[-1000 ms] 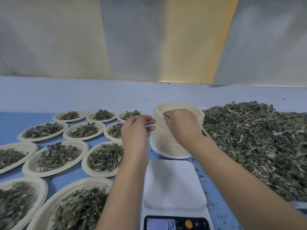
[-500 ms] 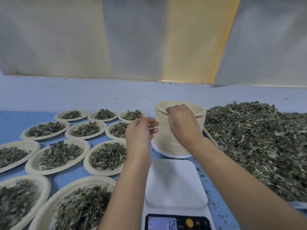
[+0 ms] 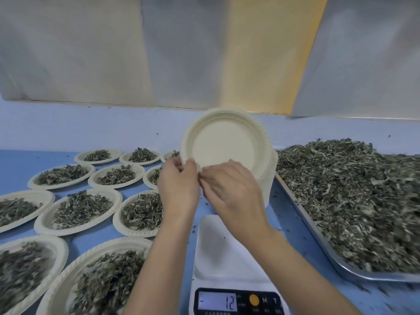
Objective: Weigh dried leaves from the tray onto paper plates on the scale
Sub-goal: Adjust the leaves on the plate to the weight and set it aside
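An empty cream paper plate [image 3: 223,142] is lifted and tilted with its face toward me, above the plate stack [image 3: 269,178] behind it. My left hand [image 3: 178,187] pinches the plate's lower rim. My right hand [image 3: 234,189] pinches the same rim right beside it. Below the hands the white scale [image 3: 227,251] has a bare platform, and its display [image 3: 217,302] reads 12 with a minus sign. A metal tray [image 3: 318,242] heaped with dried leaves [image 3: 354,194] lies to the right.
Several paper plates filled with dried leaves [image 3: 79,208] cover the blue table [image 3: 291,226] to the left of the scale, in rows back to the pale wall. Leaf crumbs lie scattered between scale and tray.
Both hands were working at the top of the plate stack. Now one plate has come off, raised and tipped to face me, with both hands at its lower rim.
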Demonstrator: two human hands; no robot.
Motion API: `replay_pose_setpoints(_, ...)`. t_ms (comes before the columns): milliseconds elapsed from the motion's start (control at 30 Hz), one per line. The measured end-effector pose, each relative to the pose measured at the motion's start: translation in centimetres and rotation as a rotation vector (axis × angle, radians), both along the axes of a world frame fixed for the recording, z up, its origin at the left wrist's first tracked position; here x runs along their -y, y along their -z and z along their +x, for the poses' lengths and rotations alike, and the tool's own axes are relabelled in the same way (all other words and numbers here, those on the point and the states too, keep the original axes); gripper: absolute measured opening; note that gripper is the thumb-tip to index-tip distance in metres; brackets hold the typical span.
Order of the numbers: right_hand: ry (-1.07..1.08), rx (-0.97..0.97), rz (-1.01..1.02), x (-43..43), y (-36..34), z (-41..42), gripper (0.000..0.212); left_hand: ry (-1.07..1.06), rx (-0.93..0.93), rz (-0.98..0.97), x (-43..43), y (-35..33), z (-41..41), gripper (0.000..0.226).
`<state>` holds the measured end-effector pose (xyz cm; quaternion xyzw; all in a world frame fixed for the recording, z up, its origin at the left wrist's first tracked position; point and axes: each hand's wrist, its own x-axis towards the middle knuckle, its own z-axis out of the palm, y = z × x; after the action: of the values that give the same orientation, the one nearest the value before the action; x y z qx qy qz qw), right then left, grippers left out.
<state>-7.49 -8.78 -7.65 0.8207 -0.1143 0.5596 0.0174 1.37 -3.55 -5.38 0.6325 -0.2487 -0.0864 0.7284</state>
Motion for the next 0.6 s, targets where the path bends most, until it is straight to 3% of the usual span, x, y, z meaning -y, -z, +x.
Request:
replay_pose_setpoints(167,0.174,0.189,0.573,0.6,-2.4,-2.9,0.045,0.116,0.087,0.133,-1.8,-0.8,0.4,0.026)
replay_pose_setpoints(267,0.108,0.257,0.893,1.3,-3.3,-4.5,0.050,0.183,0.104,0.191,-2.8,-0.9,0.5,0.030)
replay_pose_setpoints(467,0.132,0.142,0.973,1.4,-2.3,-5.9,0.021,0.211,0.122,0.388,-4.5,-1.1,1.5,0.012)
replay_pose_setpoints(600,0.180,0.023,1.044,2.3,-0.8,-6.9,0.012,0.224,0.012,0.481,-4.6,-1.2,1.6,0.030)
